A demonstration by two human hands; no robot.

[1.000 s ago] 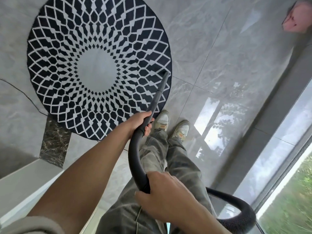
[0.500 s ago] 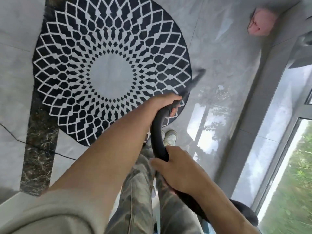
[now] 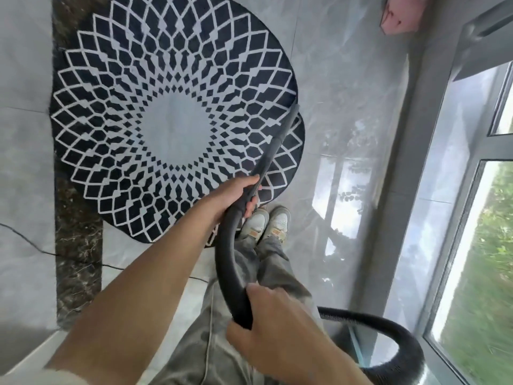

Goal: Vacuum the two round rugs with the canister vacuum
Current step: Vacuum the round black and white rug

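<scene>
Two round rugs lie stacked on the grey tiled floor [image 3: 347, 79], filling the view from 9 to 12 o'clock. The top rug [image 3: 172, 126] has a black-and-white diamond pattern around a plain pale centre. The lower rug [image 3: 298, 143] shows only as a crescent past the top one's edge, from 2 round to 6 o'clock of it. One black wand [image 3: 273, 145] slants across that edge, its tip at the top rug's 3 o'clock rim. The left hand [image 3: 238, 195] grips the wand's near end, fingers curled round it. The right hand [image 3: 266, 309], toward 6 o'clock, is wrapped round the one black hose [image 3: 226, 262], which curves up between the two hands and loops away ribbed at 4 o'clock. Two pale shoes [image 3: 265, 223] stand side by side just off the rugs' near edge. One pink object [image 3: 399, 18] lies at 1 o'clock, one window [image 3: 472, 245] runs along 3 o'clock, and one thin cable [image 3: 27, 237] crosses the floor at 8 o'clock.
</scene>
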